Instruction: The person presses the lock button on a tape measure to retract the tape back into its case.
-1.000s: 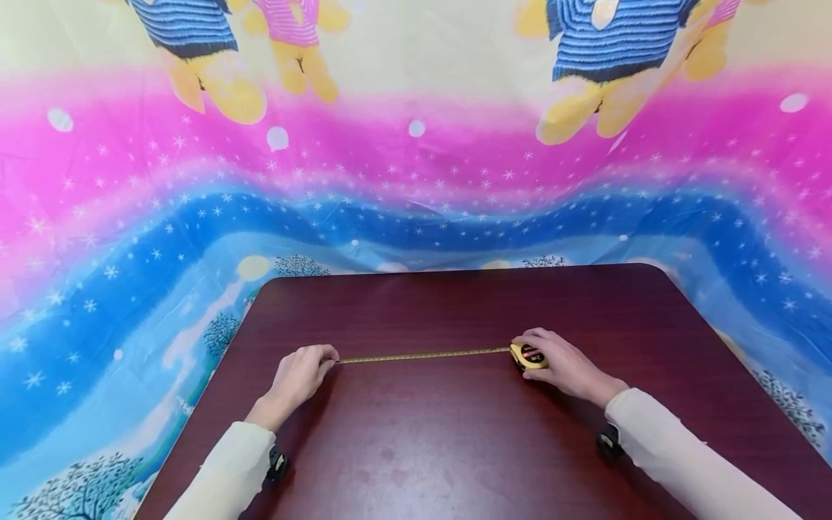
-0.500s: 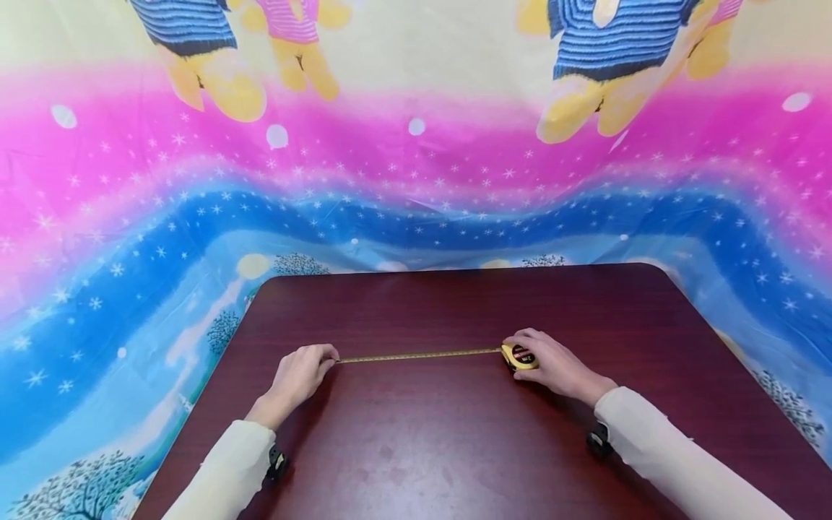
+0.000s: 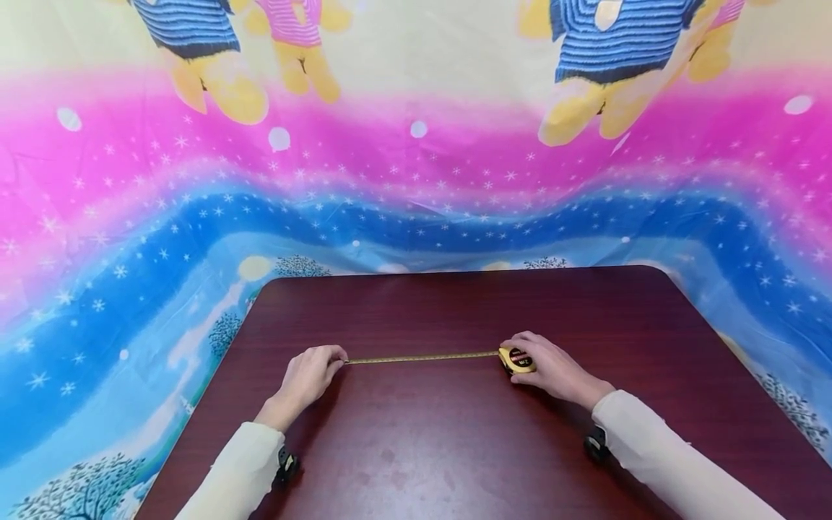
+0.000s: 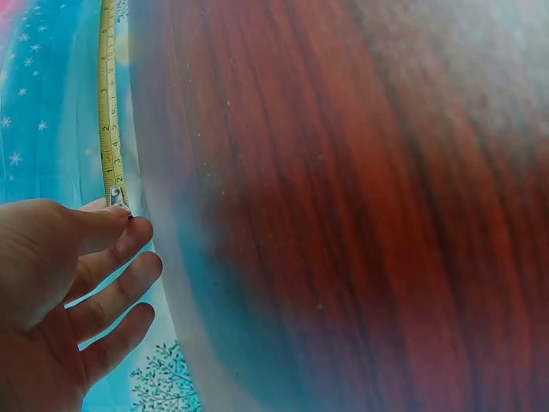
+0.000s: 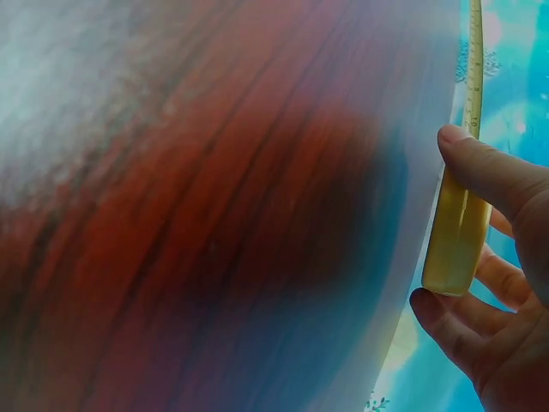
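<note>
A yellow tape measure with a black label sits in my right hand, gripped between thumb and fingers. Its thin yellow blade stretches out leftward, nearly straight, to my left hand. There my thumb and index finger pinch the metal end hook, while the other fingers of that hand are loosely bent. In the right wrist view the case shows edge-on, with the thumb by the blade's mouth and a fingertip at the opposite end. Both hands are over the table.
A dark red-brown table with rounded far corners spreads beneath both hands. Behind and beside it hangs a printed cloth in pink and blue with cartoon figures. Dark wrist cameras hang under the pale sleeves.
My right hand and the tape case have moved left, and the left hand has shifted slightly right. The stretch of blade between them is shorter. Both grips are kept.
</note>
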A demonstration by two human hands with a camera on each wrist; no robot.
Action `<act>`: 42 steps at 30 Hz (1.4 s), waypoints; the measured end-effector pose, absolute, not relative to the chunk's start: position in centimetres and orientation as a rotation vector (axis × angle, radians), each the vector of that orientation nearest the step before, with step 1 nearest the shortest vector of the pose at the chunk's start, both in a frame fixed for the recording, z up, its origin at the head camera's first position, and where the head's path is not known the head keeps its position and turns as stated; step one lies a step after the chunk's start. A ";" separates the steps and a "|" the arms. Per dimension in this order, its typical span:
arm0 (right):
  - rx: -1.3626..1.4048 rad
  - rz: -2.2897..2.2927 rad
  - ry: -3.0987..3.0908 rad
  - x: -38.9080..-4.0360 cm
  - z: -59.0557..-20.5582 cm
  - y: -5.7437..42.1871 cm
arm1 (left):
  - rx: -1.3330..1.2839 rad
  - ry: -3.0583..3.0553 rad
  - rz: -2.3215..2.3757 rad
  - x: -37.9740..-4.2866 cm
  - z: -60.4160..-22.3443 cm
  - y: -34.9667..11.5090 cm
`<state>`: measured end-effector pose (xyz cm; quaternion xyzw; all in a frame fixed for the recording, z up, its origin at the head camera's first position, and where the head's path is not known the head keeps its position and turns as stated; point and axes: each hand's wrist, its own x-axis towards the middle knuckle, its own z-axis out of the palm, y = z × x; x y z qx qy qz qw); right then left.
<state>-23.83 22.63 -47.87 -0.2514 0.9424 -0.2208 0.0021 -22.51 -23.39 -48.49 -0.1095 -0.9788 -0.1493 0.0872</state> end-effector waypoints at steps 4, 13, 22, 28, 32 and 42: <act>-0.798 -0.701 2.948 -24.0 -47.7 22.3 | -0.335 -2.907 -0.450 -22.5 -48.7 -23.2; -0.813 -0.741 2.924 -24.3 -47.7 21.5 | -0.348 -2.903 -0.454 -22.8 -48.5 -23.0; -0.822 -0.856 2.860 -24.6 -47.6 21.2 | -0.351 -2.900 -0.464 -22.9 -48.2 -22.6; -0.846 -0.880 2.855 -24.6 -48.1 20.7 | -0.369 -2.900 -0.507 -22.8 -48.5 -22.2; -0.864 -0.875 2.836 -24.3 -48.4 20.1 | -0.382 -2.917 -0.493 -22.6 -48.8 -22.1; -0.870 -0.841 2.856 -24.1 -48.6 19.4 | -0.457 -2.903 -0.464 -22.9 -48.5 -21.6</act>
